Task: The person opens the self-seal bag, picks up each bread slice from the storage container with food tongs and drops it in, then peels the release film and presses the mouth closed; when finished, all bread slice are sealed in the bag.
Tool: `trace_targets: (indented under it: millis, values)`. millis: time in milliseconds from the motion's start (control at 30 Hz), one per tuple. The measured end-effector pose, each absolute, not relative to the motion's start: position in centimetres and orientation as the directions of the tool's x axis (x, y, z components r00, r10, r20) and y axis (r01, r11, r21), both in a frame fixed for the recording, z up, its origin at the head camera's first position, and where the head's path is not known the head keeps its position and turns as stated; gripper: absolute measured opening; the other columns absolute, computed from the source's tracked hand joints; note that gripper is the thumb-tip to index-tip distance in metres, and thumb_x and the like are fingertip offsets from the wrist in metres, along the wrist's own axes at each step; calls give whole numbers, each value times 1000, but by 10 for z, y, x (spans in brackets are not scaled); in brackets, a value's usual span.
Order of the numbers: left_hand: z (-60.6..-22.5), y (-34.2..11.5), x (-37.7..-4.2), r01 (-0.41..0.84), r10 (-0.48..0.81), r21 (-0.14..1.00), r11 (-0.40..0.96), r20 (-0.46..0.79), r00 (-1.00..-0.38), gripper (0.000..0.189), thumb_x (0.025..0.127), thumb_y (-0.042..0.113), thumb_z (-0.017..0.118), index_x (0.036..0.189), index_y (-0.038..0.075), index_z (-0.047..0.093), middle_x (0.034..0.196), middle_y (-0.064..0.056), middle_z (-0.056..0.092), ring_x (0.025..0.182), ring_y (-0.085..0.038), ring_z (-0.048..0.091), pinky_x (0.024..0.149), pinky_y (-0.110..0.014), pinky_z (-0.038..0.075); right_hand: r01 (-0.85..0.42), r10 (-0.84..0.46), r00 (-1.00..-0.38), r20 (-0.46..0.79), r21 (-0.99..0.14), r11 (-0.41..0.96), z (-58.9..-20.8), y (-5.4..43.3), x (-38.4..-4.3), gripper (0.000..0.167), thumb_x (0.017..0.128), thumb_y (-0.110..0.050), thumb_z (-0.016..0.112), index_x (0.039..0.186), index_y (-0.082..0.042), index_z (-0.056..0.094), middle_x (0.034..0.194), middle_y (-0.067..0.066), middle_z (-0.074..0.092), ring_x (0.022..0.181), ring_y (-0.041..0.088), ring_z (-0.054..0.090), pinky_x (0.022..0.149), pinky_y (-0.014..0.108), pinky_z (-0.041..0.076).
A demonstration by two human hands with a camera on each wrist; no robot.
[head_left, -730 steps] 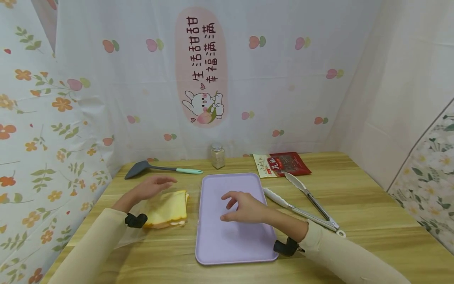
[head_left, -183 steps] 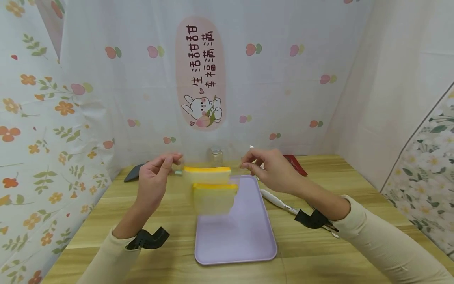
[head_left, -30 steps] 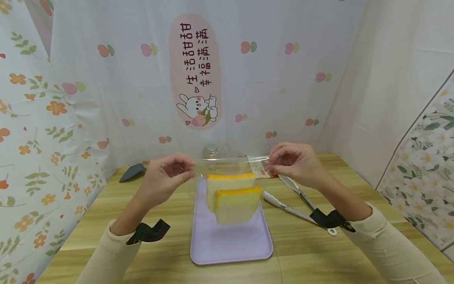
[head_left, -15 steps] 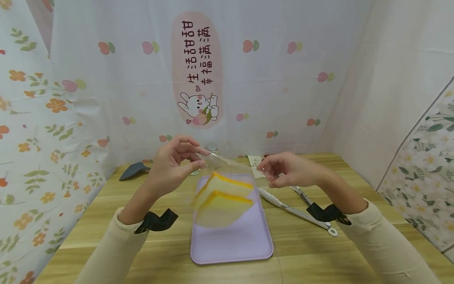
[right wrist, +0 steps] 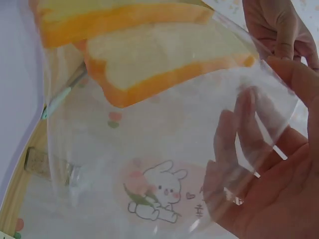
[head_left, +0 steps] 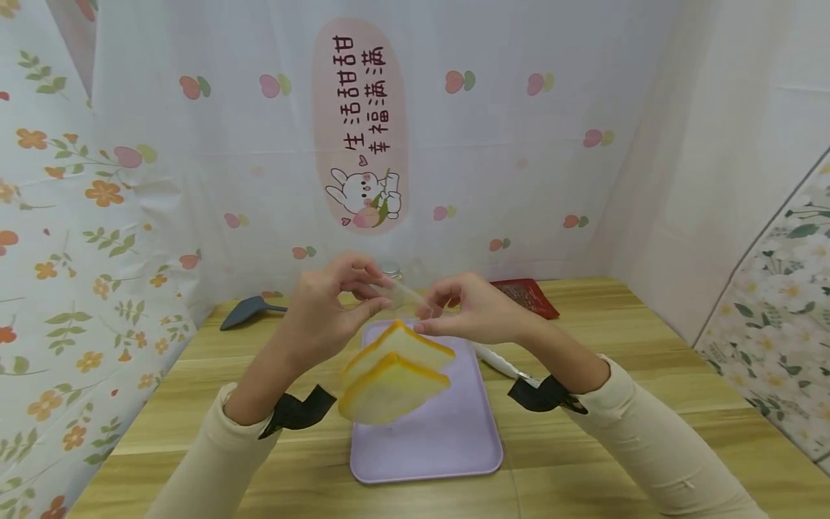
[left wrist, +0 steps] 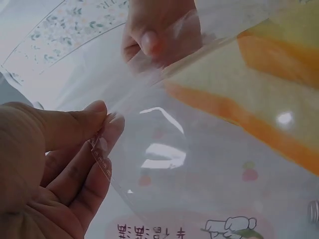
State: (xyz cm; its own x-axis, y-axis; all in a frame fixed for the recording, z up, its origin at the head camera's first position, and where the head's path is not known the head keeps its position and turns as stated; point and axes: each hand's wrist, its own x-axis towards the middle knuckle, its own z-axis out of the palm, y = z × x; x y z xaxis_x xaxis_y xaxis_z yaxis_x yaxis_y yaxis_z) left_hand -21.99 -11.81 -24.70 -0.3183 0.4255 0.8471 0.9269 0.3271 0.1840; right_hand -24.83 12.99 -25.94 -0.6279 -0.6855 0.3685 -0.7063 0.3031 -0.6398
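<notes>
A clear plastic bag hangs in the air with two slices of toast inside. The slices are pale with orange-yellow crusts and tilt to one side, over the lilac tray. At the bag's left upper corner, my left hand pinches the film between thumb and fingers. My right hand holds the bag's edge on the other side, close to the left one. Seen from the right wrist, that thumb lies along the edge and the fingers show through the film.
A dark spatula lies at the back left. Behind the hands stands a small glass jar, mostly hidden in the head view. Tongs lie right of the tray, partly covered by the right arm. A red pouch lies farther back.
Long ago the bagged bread lay on the table left of the tray; it now hangs over it. In the last second the right hand moved left and the slices tilted, slackening the bag's edge.
</notes>
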Motion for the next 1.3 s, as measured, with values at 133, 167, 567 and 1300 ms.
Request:
trace_targets:
  millis: [133,167,567,1300]
  values:
    - [-249,-119,-219,931,429,178,319,849,-309,39,72,-7,85,99,2,59,87,-5,75,69,-13,71,42,-16,29,-707,-679,-631,376,-639,304,-263,127,-247,5,86,-13,79,82,-13,77,75,-5,69,72,17,59,67,34,50]
    - [-249,-120,-219,932,429,176,317,850,-306,38,72,-7,84,99,2,59,86,-5,75,68,-13,71,43,-16,30,-703,-678,-634,372,-642,306,-264,127,-247,5,86,-13,79,82,-12,77,75,-5,69,72,17,59,66,33,51]
    - [-256,-132,-217,934,352,300,196,867,-352,37,72,-19,78,94,-4,51,84,-12,75,65,-17,70,62,-17,50,-662,-633,-693,345,-653,368,-279,143,-250,4,86,-16,79,86,-12,80,79,-7,72,74,16,63,66,32,53]
    - [-259,-140,-226,926,206,375,41,904,-375,30,75,-22,74,88,-13,48,79,-23,71,75,-13,71,69,-25,55,-646,-624,-706,336,-667,371,-297,184,-263,7,84,-8,79,86,-12,75,84,-1,72,64,17,58,55,26,46]
